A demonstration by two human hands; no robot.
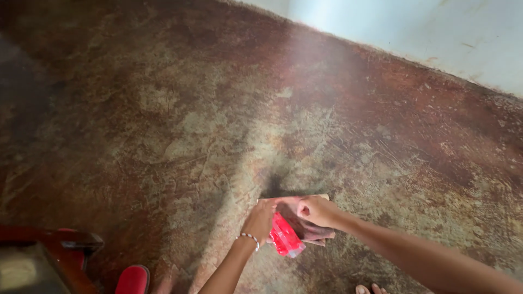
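At the very near edge, a few toes [371,288] of the person's foot show on the floor, just right of centre. To the near left sits a rounded red object [132,279], and beside it at the left corner the dark red-brown edge of a piece of furniture [65,247], too cropped to tell what kind. Both forearms reach in from the near edge toward the middle of the floor. The left hand [260,220], with a thin beaded bracelet [250,238] on its wrist, has its fingers curled closed over the left side of a brownish, flat paper packet [308,228], and a shiny red plastic wrapper [285,238] hangs just beneath that hand, touching the packet; whether the left fingers also pinch the wrapper cannot be told. The right hand [318,210] comes in from the right, its fingers bent shut on the upper edge of the same packet, close against the left hand. The packet and wrapper are held low over the floor, near the lower centre of the view. Beyond the hands spreads the worn concrete floor [218,120], mottled in rusty brown, grey-green and dark patches. At the far right it meets a pale bluish-white wall [436,32] along a slanting line.
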